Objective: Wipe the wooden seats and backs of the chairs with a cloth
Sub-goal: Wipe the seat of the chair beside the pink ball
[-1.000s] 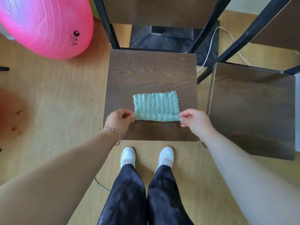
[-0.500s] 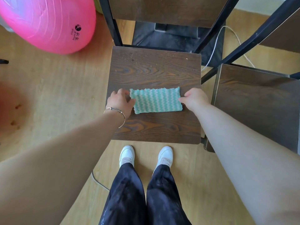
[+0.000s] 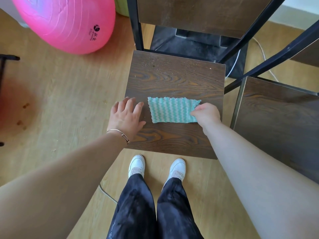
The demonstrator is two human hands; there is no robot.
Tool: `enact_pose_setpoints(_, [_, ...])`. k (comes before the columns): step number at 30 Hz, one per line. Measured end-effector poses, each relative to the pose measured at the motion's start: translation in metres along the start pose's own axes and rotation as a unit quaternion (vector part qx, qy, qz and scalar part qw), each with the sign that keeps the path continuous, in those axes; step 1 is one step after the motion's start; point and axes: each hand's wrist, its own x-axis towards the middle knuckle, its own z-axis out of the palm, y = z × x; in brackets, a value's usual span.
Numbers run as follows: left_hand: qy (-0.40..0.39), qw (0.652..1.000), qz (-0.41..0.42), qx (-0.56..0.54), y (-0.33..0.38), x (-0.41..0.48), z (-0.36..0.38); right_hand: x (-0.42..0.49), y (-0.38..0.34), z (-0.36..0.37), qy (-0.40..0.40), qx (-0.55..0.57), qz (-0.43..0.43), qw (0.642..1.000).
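I read the right hand pinching the cloth by its right end, long axis crosswise on the seat — left hand flat, empty, just beside.

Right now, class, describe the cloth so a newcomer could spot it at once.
Find the pink ball; right of it stands a dark wooden chair seat. On that seat lies the cloth, the only teal-and-white zigzag thing there.

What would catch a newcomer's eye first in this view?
The pink exercise ball sits on the floor at upper left. A teal-and-white cloth lies on the centre chair seat; the right hand pinches its right edge, the left hand is spread open beside it, apart.
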Motion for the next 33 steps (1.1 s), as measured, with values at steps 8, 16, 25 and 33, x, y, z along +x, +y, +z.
enact_pose_setpoints(8, [-0.004,1.000,-0.022,0.004,-0.024,-0.015,0.002,-0.041,-0.033,0.035,-0.174,0.042,-0.173,0.968])
enact_pose_setpoints(16, [0.000,0.998,-0.054,-0.028,-0.043,-0.019,0.003,-0.036,-0.018,0.056,-0.093,-0.152,-0.342,0.923])
enact_pose_setpoints(25, [0.036,0.994,-0.068,-0.076,-0.069,0.013,0.012,-0.006,-0.060,0.090,-0.024,-0.114,-0.390,0.913])
enact_pose_setpoints(33, [0.036,0.990,-0.098,-0.098,-0.108,0.026,0.015,0.048,-0.194,0.115,0.068,-0.065,-0.369,0.925])
